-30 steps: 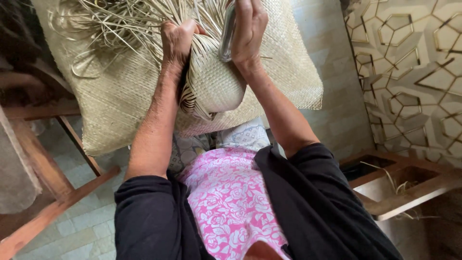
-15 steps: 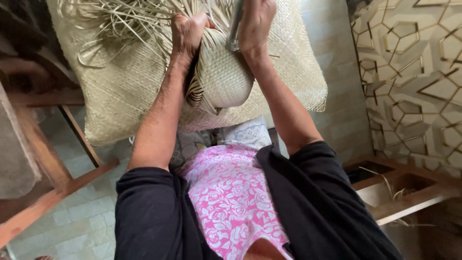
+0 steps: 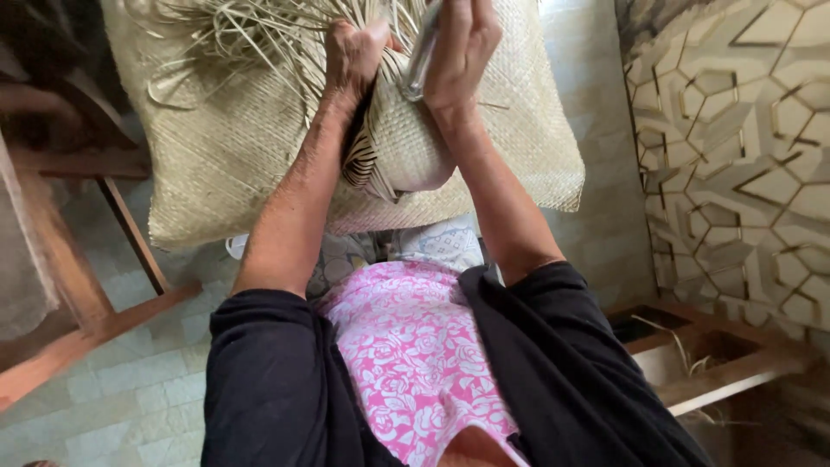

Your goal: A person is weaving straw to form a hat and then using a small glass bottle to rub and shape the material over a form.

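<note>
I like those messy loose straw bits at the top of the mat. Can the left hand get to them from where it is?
Probably yes. The left hand grips the woven piece right beside the loose strands, with nothing between them.

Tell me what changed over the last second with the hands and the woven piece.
Little changed. The left hand stays clenched on the loose pale straw strands, and the right hand still holds a slim grey metal tool against the rounded woven straw piece. The flat woven straw mat lies as before.
</note>
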